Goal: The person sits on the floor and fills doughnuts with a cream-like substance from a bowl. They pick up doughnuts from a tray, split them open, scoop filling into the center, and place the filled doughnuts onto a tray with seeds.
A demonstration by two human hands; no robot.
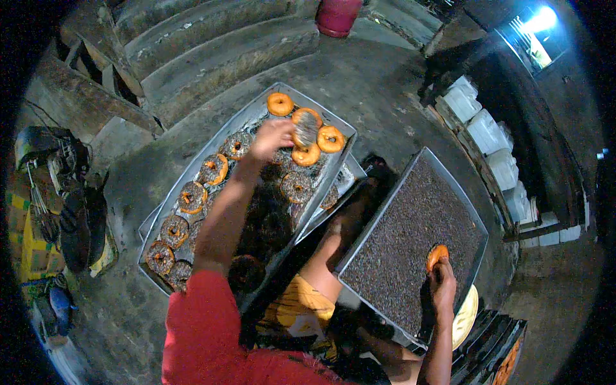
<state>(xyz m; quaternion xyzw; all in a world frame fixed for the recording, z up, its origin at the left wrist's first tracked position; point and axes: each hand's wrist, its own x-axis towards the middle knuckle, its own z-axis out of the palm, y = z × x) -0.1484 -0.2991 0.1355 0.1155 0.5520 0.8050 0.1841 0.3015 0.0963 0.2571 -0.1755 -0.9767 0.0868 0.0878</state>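
My left hand [273, 138] reaches over a metal tray [226, 109] of ring doughnuts. At its fingers is a motion-blurred, sprinkle-covered doughnut [306, 132], over a plain one. Plain doughnuts [330, 139] lie around it in that corner; sprinkle-coated doughnuts [175, 231] line the tray's left side, and another [297, 187] lies nearer the right wall. My right hand [443, 281] grips a plain doughnut [437, 257] on edge above a second metal tray [370, 219] filled with dark sprinkles. Whether that doughnut touches the sprinkles, I cannot tell. My left arm hides part of the doughnut tray.
Another tray [353, 168] sits under the doughnut tray. A yellowish round lid or dish [465, 317] is beside the sprinkle tray, near dark corrugated trays [495, 332]. Wrapped white packages [486, 130] line a shelf at right. Concrete steps [216, 62] and a red container [337, 18] stand beyond.
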